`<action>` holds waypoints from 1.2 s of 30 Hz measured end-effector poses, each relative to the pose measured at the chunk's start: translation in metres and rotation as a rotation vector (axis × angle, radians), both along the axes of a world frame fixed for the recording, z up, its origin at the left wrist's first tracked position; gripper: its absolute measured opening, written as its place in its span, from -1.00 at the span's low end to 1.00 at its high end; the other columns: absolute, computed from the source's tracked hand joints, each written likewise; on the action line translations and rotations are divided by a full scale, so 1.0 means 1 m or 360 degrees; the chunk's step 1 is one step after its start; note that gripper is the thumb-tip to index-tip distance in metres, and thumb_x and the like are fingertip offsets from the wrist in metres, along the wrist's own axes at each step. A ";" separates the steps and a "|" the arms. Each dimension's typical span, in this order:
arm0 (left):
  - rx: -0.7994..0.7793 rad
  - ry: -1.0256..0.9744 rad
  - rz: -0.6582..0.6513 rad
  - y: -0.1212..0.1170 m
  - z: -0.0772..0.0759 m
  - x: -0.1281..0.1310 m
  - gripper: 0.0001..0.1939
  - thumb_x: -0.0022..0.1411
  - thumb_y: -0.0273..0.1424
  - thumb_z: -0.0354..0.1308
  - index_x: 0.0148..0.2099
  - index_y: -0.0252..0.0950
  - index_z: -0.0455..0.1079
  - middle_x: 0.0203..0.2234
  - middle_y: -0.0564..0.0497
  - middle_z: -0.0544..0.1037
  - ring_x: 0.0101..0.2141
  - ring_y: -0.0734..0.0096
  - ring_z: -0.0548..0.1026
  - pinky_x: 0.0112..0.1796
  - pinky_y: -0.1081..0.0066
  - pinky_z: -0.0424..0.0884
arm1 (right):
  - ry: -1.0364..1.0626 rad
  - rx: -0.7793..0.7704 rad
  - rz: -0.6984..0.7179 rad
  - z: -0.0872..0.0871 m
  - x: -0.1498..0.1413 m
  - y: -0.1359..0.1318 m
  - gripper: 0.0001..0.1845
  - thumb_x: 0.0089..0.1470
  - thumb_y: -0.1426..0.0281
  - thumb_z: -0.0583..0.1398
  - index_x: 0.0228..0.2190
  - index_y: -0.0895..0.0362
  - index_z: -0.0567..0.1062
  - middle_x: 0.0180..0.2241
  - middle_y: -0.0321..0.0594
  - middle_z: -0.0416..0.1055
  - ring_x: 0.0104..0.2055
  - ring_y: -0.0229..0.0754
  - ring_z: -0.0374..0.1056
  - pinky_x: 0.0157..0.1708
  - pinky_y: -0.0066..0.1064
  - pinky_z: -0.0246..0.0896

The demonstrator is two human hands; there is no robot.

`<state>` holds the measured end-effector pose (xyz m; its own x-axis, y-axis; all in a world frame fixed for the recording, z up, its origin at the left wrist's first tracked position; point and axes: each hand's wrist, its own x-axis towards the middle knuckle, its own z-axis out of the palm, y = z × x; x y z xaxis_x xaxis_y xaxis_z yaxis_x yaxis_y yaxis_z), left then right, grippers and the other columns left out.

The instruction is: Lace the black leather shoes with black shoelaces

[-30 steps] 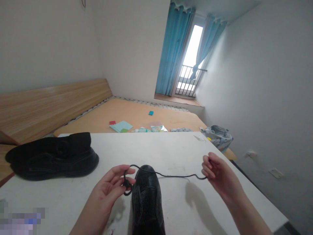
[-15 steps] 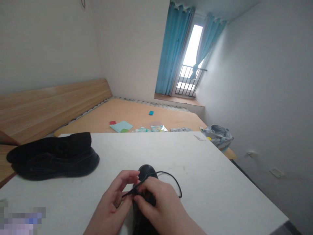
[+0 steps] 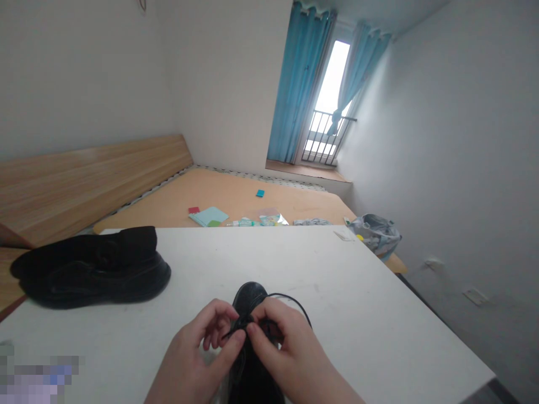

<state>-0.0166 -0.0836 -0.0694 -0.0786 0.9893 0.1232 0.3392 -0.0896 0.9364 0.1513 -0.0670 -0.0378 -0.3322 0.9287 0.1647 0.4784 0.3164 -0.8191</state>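
A black shoe (image 3: 251,373) lies on the white table (image 3: 349,314) close in front of me, its toe pointing away. Over its upper, my left hand (image 3: 206,342) pinches a black shoelace (image 3: 292,297) between thumb and index finger, the other fingers curled. Beside it, my right hand (image 3: 286,336) also pinches the lace, with its fingertips nearly touching those of the left. From the right hand the lace arcs out to the right over the table. My hands hide the middle of the shoe and part of the lace.
Another black shoe or pair (image 3: 96,272) sits at the table's left. Beyond the far edge, a bed (image 3: 227,188) holds a light-blue folded item (image 3: 209,216), plastic packets (image 3: 273,220) and a small blue item (image 3: 260,193). A patterned bag (image 3: 374,233) stands at the right.
My hands have come together over the shoe, the left moving slightly right. The right thumb and fingers now grip nearer the toe side, and the lace loop at the right looks smaller.
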 end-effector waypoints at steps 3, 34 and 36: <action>0.0010 0.0101 -0.0080 0.000 0.001 0.003 -0.88 0.13 -0.26 0.16 -0.36 -0.17 0.43 -0.60 0.13 0.40 -0.53 0.39 0.34 -0.46 0.47 0.26 | 0.0002 -0.0028 0.0001 0.002 0.000 0.002 -0.90 0.10 0.41 0.14 -0.44 0.11 0.43 -0.51 -0.34 0.32 -0.46 -0.26 0.20 -0.46 -0.47 0.03; -0.0022 -0.0085 0.0113 -0.001 0.003 0.010 -0.89 0.09 -0.29 0.16 -0.33 -0.15 0.48 -0.46 0.07 0.59 -0.41 0.28 0.48 -0.47 0.48 0.28 | -0.0071 0.0066 -0.0017 0.001 -0.001 0.002 -0.81 0.03 0.56 0.10 -0.39 0.09 0.48 -0.47 -0.33 0.39 -0.45 -0.25 0.25 -0.44 -0.45 0.05; -0.0045 -0.0156 0.0104 -0.002 0.005 0.011 -0.91 0.07 -0.29 0.15 -0.36 -0.16 0.45 -0.49 0.07 0.57 -0.39 0.27 0.49 -0.47 0.49 0.27 | -0.0072 0.0064 -0.0036 0.000 -0.001 0.003 -0.80 0.01 0.57 0.09 -0.40 0.09 0.47 -0.49 -0.34 0.37 -0.46 -0.25 0.23 -0.45 -0.45 0.04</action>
<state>-0.0051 -0.0856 -0.0642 -0.1535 0.9846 0.0841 0.2499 -0.0437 0.9673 0.1503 -0.0637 -0.0381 -0.3193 0.9290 0.1873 0.5223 0.3374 -0.7832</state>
